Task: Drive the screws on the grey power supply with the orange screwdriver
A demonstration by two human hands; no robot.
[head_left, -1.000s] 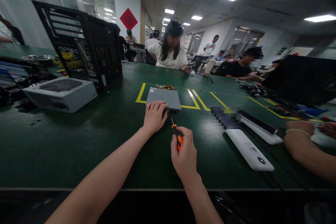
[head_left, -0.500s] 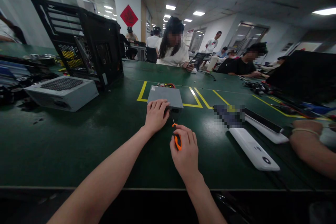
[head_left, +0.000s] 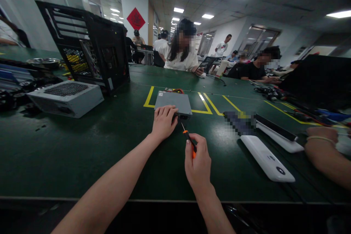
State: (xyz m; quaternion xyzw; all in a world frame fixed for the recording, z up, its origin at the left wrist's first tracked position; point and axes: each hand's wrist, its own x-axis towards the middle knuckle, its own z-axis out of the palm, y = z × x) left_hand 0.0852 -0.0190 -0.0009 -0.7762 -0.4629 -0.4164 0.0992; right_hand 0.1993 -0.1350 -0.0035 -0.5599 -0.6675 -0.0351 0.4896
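Note:
A grey metal power supply unit [head_left: 173,101] lies on the green table in front of me, with coloured wires at its far side. My left hand [head_left: 164,120] grips its near left edge, fingers over the top and thumb down by the front face. In my right hand [head_left: 199,161] is a screwdriver [head_left: 194,146] with an orange and black handle, pinched between thumb and fingers. Its thin shaft points up and away toward the front face of the unit. The tip looks close to the unit, but I cannot tell whether it touches.
Left stand a second power supply [head_left: 67,97] and an open black computer case [head_left: 90,40]. Toward the right are a white device [head_left: 265,159] and a black-and-white one [head_left: 276,133]. Another person's forearm [head_left: 326,150] rests at the right edge. Someone sits opposite [head_left: 179,56].
My right hand has drawn back slightly to the right and turned, tilting the screwdriver and showing more of its black handle. My left hand stays on the power supply unit.

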